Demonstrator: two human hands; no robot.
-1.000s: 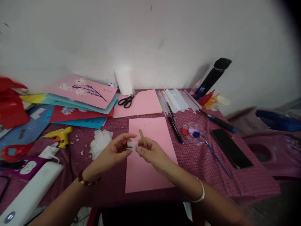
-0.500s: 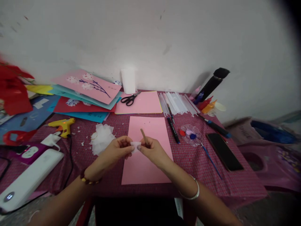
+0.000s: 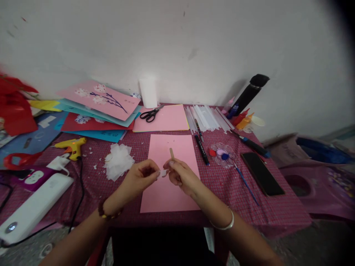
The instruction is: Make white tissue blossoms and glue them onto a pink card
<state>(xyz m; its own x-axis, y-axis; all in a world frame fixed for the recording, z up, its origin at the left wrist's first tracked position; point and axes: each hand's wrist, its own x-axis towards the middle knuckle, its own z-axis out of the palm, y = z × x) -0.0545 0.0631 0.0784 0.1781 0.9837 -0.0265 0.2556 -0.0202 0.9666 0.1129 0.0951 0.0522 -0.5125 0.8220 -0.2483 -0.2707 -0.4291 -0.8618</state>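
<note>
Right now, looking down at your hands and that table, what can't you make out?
- Flat stick, lower end: head view, hidden by the right hand.
- White scrap, full outline: head view, too small, fingertips of the left hand overlap it.
- Black marker, lettering: head view, too small.
- Red material, whole shape: head view, blurred, cut by the left edge.
</note>
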